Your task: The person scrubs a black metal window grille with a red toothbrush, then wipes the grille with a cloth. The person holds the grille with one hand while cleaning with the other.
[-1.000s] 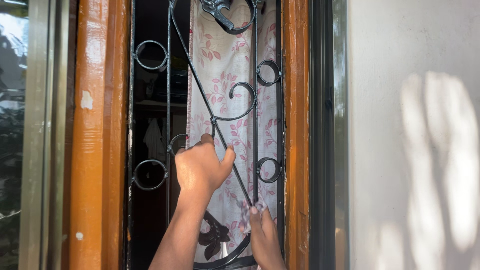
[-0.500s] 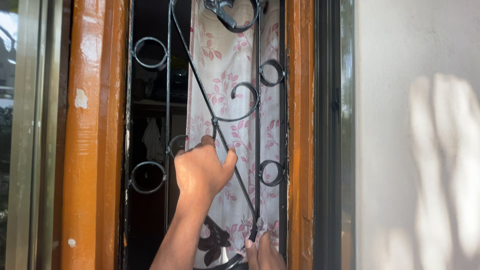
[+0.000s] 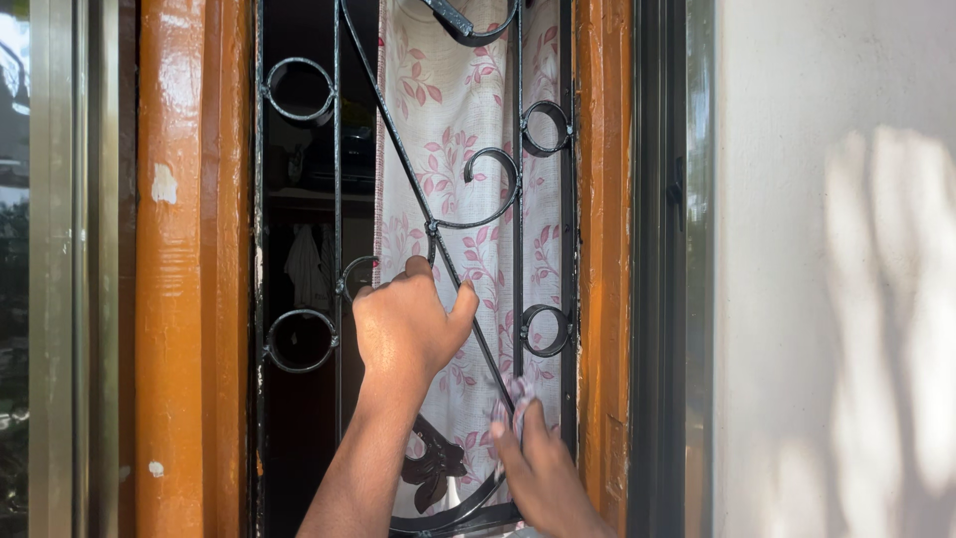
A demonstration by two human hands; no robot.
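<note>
Cloth (image 3: 510, 399) sits pinched in the right hand (image 3: 543, 478) fingers against the grille bar (image 3: 517, 249); left hand (image 3: 403, 329) grasps the diagonal bar above. Best wiped with firm pressure along the bar.

Two bare hands, no sleeves

The left hand (image 3: 406, 329) at centre shows bare forearm; the right hand (image 3: 543, 478), lower centre, wears no ring.

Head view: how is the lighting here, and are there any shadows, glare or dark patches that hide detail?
Head view: sunlight falls in soft patches on the white wall, with blurred shadows between; glossy highlights run down the orange frame; the room behind the black grille is nearly black, little detail; the floral curtain, left hand and right hand are evenly lit and sharp.
</note>
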